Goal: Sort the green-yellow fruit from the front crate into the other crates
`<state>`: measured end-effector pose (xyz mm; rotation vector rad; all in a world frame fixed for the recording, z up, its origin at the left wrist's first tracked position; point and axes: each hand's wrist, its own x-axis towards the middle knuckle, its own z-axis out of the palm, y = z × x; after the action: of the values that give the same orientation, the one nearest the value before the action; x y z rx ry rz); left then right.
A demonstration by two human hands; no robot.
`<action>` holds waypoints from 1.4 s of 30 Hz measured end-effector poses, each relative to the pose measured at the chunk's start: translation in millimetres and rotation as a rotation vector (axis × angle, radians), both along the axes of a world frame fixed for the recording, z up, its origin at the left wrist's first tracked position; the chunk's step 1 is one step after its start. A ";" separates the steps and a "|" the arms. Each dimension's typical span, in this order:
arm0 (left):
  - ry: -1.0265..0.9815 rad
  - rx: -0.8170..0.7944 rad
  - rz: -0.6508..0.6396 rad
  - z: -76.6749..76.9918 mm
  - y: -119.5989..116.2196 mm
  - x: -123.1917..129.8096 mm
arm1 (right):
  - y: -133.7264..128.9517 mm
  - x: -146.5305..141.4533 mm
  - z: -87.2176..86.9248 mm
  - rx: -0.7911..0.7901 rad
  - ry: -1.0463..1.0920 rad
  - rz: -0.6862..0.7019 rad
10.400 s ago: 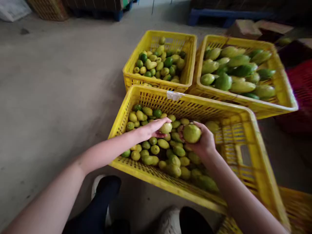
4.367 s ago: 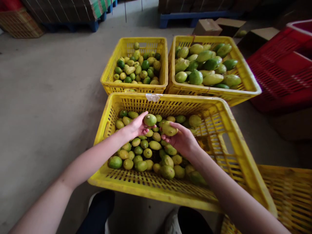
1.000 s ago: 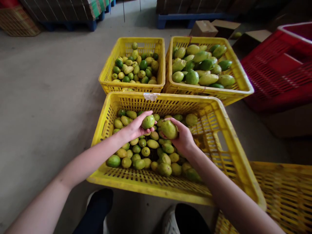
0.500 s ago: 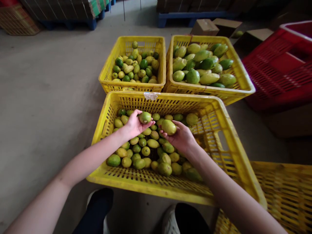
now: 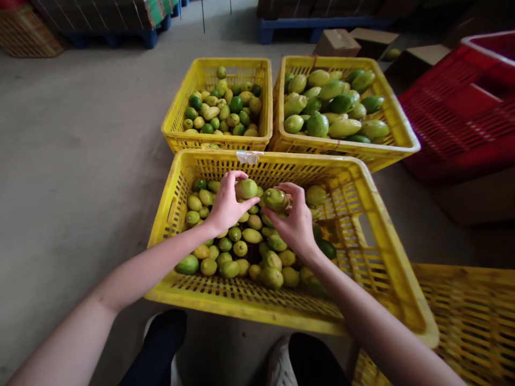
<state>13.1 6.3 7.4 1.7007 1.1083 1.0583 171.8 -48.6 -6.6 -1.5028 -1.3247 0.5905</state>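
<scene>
My left hand [image 5: 230,206] is closed round a yellow-green lemon [image 5: 246,188], with fingers behind it and the thumb in front. Close beside it, my right hand [image 5: 294,217] grips a greener lemon [image 5: 275,199] between thumb and fingers. Both hands are over the front yellow crate [image 5: 261,308], whose floor is covered with many green and yellow lemons [image 5: 252,236]. The fruit directly under my palms is hidden.
Behind stand two more yellow crates, the left one [image 5: 217,141] with small lemons, the right one [image 5: 346,146] with larger fruit. A red crate [image 5: 454,112] is at right, near cardboard boxes [image 5: 338,43]. Another yellow crate [image 5: 475,311] lies low at right.
Both hands have turned from palms up to a grip from the sides, and the lemons have rotated in them. My left hand has shifted slightly right.
</scene>
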 end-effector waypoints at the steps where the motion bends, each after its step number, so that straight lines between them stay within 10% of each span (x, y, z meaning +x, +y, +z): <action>1: 0.031 0.046 -0.007 0.0 -0.4 -0.9 | -0.2 0.5 -0.4 0.062 -0.107 0.027; 6: 0.104 0.119 -0.025 2.4 -3.4 -1.7 | -0.8 1.6 -0.2 0.239 -0.333 0.067; 10: 0.012 -0.015 -0.023 4.7 -3.7 0.7 | -3.3 -1.1 6.0 0.173 -0.118 0.055; 19: -0.437 -1.278 -0.053 14.8 12.2 2.3 | 9.3 0.0 8.2 -0.654 1.034 -0.008; 24: -0.553 -1.478 0.007 12.7 18.1 0.3 | 14.6 11.4 -5.6 -0.817 1.166 0.007; 29: -0.503 -1.277 -0.053 11.3 12.3 1.2 | 10.3 3.9 -1.6 -0.695 1.008 -0.022; 37: -0.073 -0.374 -0.081 1.4 4.4 0.5 | 1.3 1.3 -1.2 -0.098 0.235 -0.034; 42: -0.033 -0.204 -0.091 -6.7 7.6 -1.7 | -0.6 1.3 1.6 0.006 0.096 0.048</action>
<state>11.5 13.9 0.8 1.5513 1.0698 0.8818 173.1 -49.2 -5.0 -1.4233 -1.2900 0.6800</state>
